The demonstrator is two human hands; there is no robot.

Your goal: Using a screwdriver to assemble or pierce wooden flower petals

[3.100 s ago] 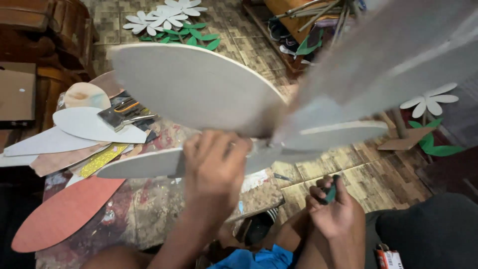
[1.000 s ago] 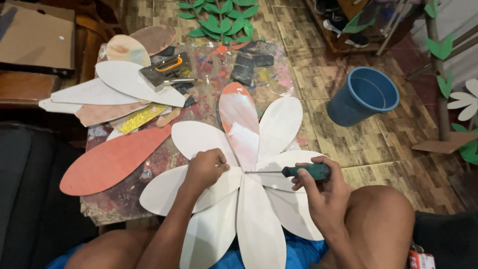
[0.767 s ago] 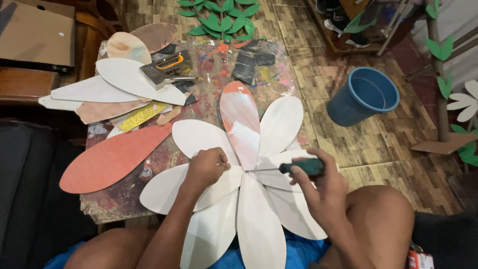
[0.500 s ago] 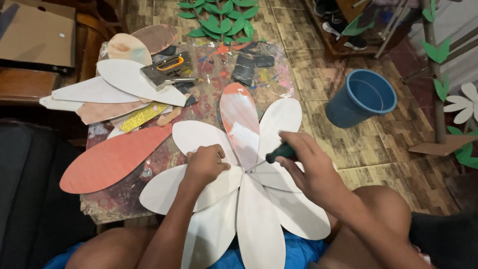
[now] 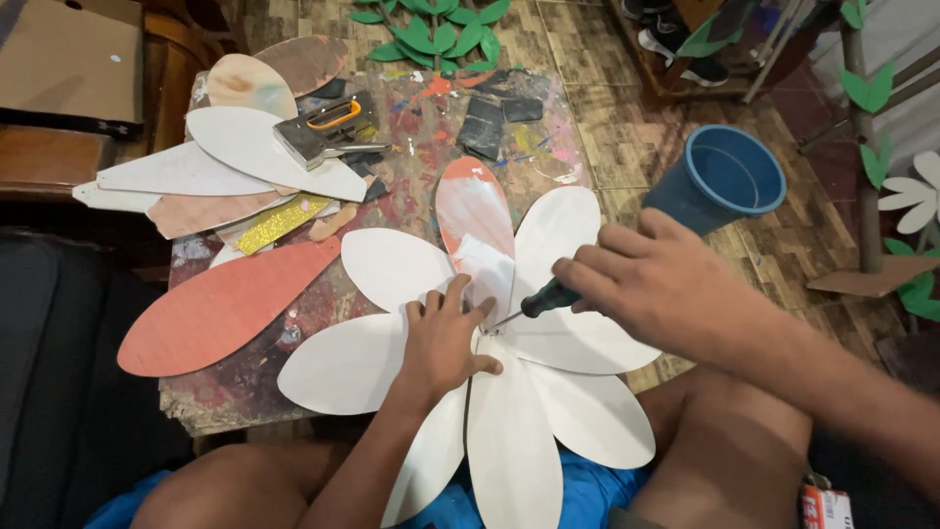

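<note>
Hands: right (image 5: 651, 284) grips screwdriver (image 5: 534, 302), tip down-left at flower (image 5: 509, 431) centre

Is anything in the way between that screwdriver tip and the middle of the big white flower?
Nothing visible. The right hand holds the screwdriver, tip at the flower centre. The left hand presses beside it, fingers clear of the tip.

You're in a home craft corner — a makeshift workshop. The paint-smeared table (image 5: 411, 147) gives it away: cut petal shapes (image 5: 225, 167) are piled at its left end, a staple gun (image 5: 318, 132) lies near its far edge, green paper leaves (image 5: 431, 29) sit on the floor beyond it — and a blue bucket (image 5: 725, 181) stands to its right on patterned flooring.
</note>
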